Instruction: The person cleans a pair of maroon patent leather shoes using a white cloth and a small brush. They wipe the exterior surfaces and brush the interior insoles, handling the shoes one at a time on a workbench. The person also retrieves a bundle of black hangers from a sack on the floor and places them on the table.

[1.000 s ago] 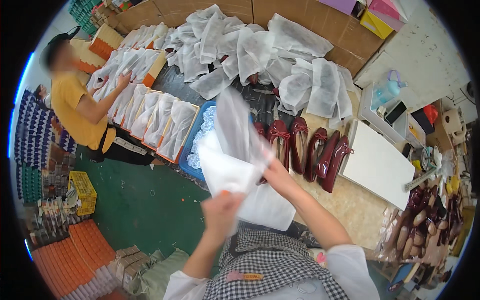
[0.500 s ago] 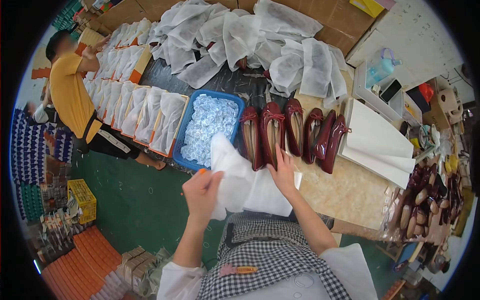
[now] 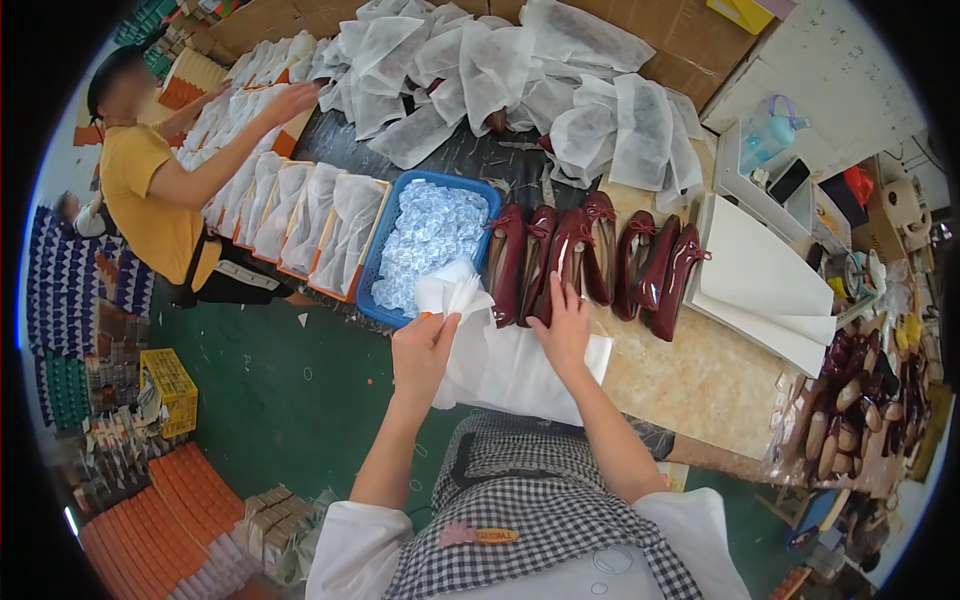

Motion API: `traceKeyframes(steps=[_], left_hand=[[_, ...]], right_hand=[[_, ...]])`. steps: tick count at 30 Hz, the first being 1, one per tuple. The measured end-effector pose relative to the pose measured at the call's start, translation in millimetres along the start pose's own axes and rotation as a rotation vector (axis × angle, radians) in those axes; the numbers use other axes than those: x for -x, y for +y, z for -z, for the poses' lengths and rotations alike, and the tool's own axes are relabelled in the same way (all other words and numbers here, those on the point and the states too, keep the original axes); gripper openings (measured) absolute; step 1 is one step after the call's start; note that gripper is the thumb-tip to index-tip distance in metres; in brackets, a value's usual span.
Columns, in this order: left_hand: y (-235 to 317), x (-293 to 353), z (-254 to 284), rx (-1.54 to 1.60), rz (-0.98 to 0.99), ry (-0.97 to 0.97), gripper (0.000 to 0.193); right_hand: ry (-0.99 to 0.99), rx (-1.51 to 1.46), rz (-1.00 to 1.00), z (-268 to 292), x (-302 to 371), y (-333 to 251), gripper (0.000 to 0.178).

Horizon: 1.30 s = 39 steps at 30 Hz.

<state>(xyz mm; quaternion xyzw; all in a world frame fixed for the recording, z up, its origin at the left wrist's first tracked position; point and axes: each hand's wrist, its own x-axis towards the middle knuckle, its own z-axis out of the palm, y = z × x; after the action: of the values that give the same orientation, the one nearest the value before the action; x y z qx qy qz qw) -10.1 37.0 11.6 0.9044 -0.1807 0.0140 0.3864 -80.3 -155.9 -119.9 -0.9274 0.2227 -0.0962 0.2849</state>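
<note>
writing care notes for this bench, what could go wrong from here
The white material pinched in the left hand overlaps the near corner of the blue basket in view, so it might snag there or drag out small clear packets.

The dark red shoes stand closely side by side, so the right hand, fingers at one of them, could nudge or scuff a neighbour.

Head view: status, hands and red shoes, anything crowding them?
Left hand pinching white wrap. Right hand at a dark-red shoe, grip unclear. Blue basket crowds left end of the shoe row.
</note>
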Motion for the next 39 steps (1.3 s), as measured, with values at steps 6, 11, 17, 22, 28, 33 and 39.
traceKeyframes(steps=[6, 11, 17, 22, 28, 33, 39], left_hand=[[-24, 2, 7, -0.129, -0.047, 0.011, 0.032], [-31, 16, 0, -0.07, -0.051, -0.067, 0.031], [47, 79, 21, 0.334, 0.101, -0.129, 0.014], [3, 25, 91, 0.391, 0.367, 0.436, 0.027], [4, 13, 72, 0.51, 0.385, 0.401, 0.028], [20, 13, 19, 0.413, 0.362, 0.189, 0.026], [13, 15, 10, 0.499, 0.287, -0.009, 0.027]], right_hand=[[-0.246, -0.249, 0.298, 96, 23, -4, 0.039], [-0.788, -0.217, 0.639, 207, 49, -58, 0.018], [-0.688, -0.831, -0.031, 109, 8, -79, 0.021], [-0.084, -0.803, 0.672, 75, -123, -196, 0.069], [-0.602, -0.949, 0.329, 46, -32, -194, 0.035], [-0.497, -0.768, 0.128, 71, -18, -104, 0.015], [0.348, 0.035, -0.287, 105, -34, 105, 0.03]])
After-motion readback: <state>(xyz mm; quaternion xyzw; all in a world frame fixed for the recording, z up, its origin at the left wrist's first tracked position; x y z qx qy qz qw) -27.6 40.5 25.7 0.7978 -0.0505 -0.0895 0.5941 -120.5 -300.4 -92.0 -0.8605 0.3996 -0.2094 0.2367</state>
